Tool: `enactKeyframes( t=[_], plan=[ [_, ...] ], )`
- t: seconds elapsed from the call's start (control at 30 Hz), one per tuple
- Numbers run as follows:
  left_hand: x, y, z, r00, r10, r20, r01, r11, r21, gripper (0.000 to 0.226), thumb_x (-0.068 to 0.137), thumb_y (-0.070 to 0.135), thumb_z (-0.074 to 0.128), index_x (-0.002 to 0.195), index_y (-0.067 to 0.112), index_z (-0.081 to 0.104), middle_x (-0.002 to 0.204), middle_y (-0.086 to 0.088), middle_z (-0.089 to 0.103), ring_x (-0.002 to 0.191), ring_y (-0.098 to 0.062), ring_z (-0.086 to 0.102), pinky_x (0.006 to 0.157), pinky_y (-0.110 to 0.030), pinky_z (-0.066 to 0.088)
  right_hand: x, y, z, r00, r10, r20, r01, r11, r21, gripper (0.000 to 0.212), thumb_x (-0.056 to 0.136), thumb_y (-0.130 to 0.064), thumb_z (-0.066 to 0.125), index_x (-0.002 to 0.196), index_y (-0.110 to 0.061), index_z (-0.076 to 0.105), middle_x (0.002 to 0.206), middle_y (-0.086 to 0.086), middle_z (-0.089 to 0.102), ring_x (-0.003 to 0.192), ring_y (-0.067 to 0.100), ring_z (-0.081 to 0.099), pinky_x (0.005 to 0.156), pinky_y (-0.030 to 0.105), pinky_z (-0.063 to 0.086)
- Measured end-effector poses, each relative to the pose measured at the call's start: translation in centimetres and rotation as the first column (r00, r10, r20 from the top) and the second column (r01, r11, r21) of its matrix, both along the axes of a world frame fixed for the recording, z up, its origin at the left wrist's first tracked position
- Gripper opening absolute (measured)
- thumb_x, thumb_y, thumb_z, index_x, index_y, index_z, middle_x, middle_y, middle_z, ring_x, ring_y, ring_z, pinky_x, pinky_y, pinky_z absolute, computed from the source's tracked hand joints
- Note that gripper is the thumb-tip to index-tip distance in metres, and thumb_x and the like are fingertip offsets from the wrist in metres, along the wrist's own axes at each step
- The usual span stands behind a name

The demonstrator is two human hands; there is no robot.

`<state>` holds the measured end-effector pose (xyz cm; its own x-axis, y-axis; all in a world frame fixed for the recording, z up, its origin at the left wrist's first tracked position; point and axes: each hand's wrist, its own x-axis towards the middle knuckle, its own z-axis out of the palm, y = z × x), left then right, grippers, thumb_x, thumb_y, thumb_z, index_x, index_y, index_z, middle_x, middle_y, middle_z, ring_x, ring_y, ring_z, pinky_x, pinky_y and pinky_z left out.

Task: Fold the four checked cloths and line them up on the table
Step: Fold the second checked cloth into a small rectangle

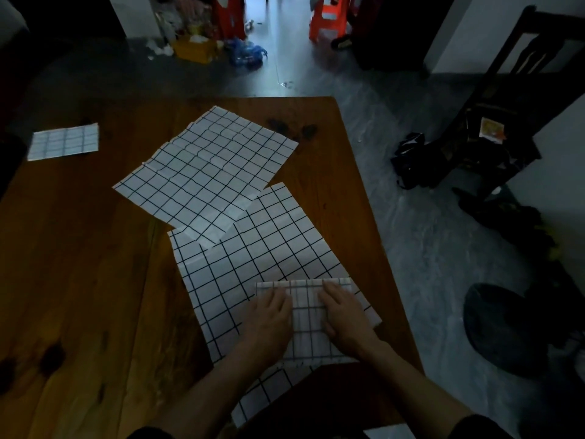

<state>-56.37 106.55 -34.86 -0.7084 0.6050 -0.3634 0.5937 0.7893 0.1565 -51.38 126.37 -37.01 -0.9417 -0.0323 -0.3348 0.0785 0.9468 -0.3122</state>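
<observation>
A folded checked cloth [308, 324] lies near the table's front edge, on top of a larger unfolded checked cloth [253, 258]. My left hand [269, 318] presses flat on its left part and my right hand [345, 315] presses flat on its right part. Another unfolded checked cloth [205, 172] lies spread in the middle of the table, its near corner overlapping the larger one. A small folded checked cloth [63, 141] sits alone at the far left of the table.
The wooden table [79, 280] has its right edge close to my right hand. On the floor beyond are a dark chair [506, 106], dark bags, orange stools [329, 17] and a yellow box [193, 47].
</observation>
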Motion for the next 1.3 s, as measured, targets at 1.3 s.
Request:
enactKeyframes(
  t=[1.3],
  plan=[
    [-7.0, 0.2, 0.1, 0.974, 0.199, 0.108, -0.213, 0.966, 0.148, 0.01, 0.091, 0.025, 0.06, 0.093, 0.032, 0.054, 0.093, 0.008, 0.057, 0.09, -0.015, 0.055, 0.08, -0.032, 0.044, -4.9, 1.9, 2.4, 0.997, -0.055, 0.058, 0.051, 0.996, 0.069, 0.067, 0.08, -0.041, 0.071, 0.139, -0.03, 0.04, 0.136, 0.002, 0.042, 0.126, 0.022, 0.035, 0.106, 0.037, 0.03]
  ],
)
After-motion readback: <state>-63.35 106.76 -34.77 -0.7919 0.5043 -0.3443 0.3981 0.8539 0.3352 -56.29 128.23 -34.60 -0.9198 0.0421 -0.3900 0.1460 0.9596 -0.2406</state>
